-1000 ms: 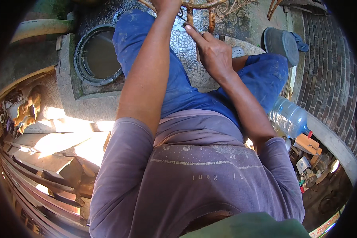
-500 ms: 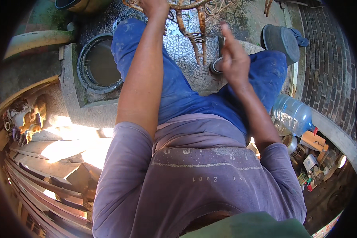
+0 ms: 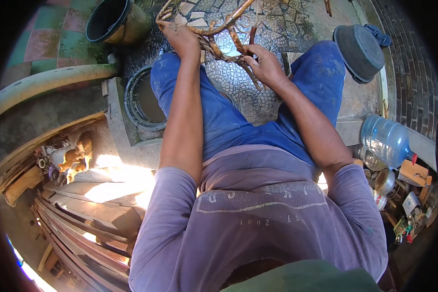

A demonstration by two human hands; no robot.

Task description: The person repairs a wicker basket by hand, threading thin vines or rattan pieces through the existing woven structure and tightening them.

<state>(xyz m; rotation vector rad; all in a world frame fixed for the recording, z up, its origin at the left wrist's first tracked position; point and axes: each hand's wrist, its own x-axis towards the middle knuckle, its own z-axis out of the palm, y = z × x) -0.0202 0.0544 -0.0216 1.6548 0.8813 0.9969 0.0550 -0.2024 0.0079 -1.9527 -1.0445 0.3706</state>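
A brown, mottled frame (image 3: 231, 19) of curved bars and thinner loops hangs above the mosaic-tiled ground between my blue-trousered knees, at the top of the view. My left hand (image 3: 180, 38) grips its left part, fingers curled round it. My right hand (image 3: 263, 63) has its thumb and fingers closed on a lower upright bar, right of centre. The frame's far end runs out of view at the top edge, and some fingertips are hidden behind the bars.
A dark bucket (image 3: 126, 27) stands upper left above a curved pipe (image 3: 53, 82); a round basin of water (image 3: 151, 104) is beside my left leg. Right are a grey tub (image 3: 357, 51), blue bottle (image 3: 384, 141) and clutter. Lower left are cats (image 3: 82, 148) and stacked wood (image 3: 87, 209).
My right hand, loose in the air half a second ago, is now on the frame. My left hand and the frame have moved lower and leftward. The surroundings have shifted in view.
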